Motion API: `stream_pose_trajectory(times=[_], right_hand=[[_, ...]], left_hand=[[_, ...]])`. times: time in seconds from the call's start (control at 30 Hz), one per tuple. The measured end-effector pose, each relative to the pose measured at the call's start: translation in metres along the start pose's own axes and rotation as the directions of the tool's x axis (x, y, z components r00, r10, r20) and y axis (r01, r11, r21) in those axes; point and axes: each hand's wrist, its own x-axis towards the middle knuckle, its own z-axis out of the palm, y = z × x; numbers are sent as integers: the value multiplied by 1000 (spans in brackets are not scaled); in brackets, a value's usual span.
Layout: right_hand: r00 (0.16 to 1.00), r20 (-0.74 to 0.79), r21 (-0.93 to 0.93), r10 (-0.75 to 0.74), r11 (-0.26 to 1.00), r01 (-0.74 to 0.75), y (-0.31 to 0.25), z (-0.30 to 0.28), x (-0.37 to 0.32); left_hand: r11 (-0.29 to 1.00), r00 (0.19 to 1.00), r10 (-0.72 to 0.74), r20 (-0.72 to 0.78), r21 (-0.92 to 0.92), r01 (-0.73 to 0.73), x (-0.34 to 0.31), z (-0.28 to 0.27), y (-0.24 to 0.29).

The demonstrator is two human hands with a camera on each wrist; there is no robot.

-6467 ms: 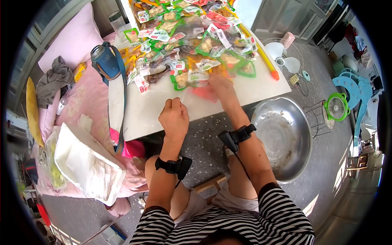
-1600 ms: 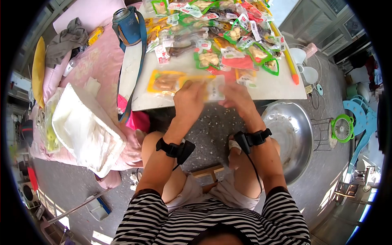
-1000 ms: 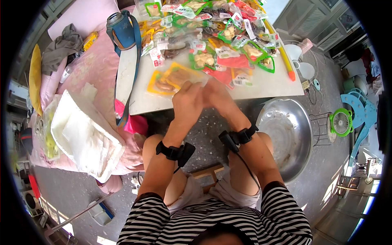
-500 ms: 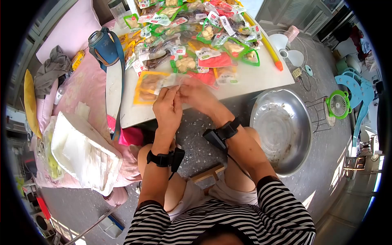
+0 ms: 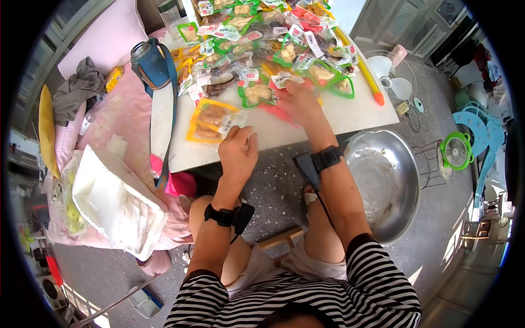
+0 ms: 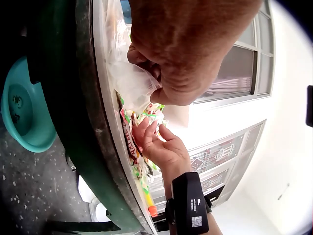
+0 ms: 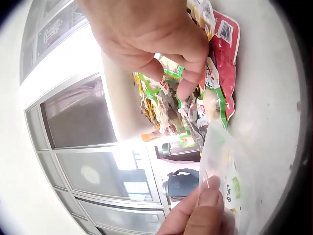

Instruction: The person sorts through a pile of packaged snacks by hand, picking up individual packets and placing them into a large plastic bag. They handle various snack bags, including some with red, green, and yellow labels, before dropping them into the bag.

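Note:
My left hand [image 5: 238,154] is at the table's front edge, pinching a thin translucent plastic bag [image 6: 129,83] between thumb and fingers. The bag also shows at the lower right of the right wrist view, above a packet with a white label. Beside the hand, yellow-bordered food packets [image 5: 210,121] lie overlapping on the tabletop. My right hand [image 5: 301,104], blurred in the head view, reaches over the near side of a heap of sealed food packets [image 7: 161,105]. Its fingers are spread and bent downward, holding nothing visible. A red packet [image 7: 226,63] lies close to it.
A yellow stick with an orange tip [image 5: 363,76] lies along the table's right side. A blue flask [image 5: 150,64] with a strap stands at the left. A large metal basin [image 5: 380,186] sits right of the knees, a white foam box [image 5: 117,199] on the pink bed.
Half a second ago both hands met at the near edge. My right hand has since gone right and away to the heap; the left stays near the yellow-bordered packets, absent there 6.5 s ago.

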Motion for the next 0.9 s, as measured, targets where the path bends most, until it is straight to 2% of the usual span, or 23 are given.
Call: stream_pose_trajectory(times=[0.07,0.13,0.23,0.33,0.37,0.47,0.57,0.67,0.77,0.9], right_hand=[[999,-24,16,22,1000,-21,-3,-3,-8],[998,-10,40,57,998,-57,-41,1,-52],[994,-111,8,13,1000,-12,-33,-21,-70],[951,-308,-116,42,990,-82,-40,-28,-77],[912,-411,-166,-11,984,-64,-44,-24,-83],[931,-360,-253,55,955,-154,-42,-37,-85],[979,-167,-223,116,963,-152,-47,-45,-91],[993,-107,-124,52,990,-65,-53,-42,-100],[998,-2,7,68,998,-68,-58,-52,-99],[981,105,92,164,981,-174,-56,-55,-100]], left_hand=[[1000,1000,-4,14,9,4,1,-2,-1],[1000,1000,-8,17,17,8,1,-2,-2],[1000,1000,-14,-2,-7,14,3,-3,-5],[999,999,37,-28,-17,-38,3,1,-8],[999,999,41,-32,-19,-42,3,1,-8],[999,998,39,-41,-19,-40,2,2,-7],[999,999,-5,-45,-32,3,2,3,-5],[995,996,-69,-52,-69,65,0,5,-1],[993,994,-88,-62,-80,83,1,6,0],[994,991,-81,-104,-77,73,1,8,0]])
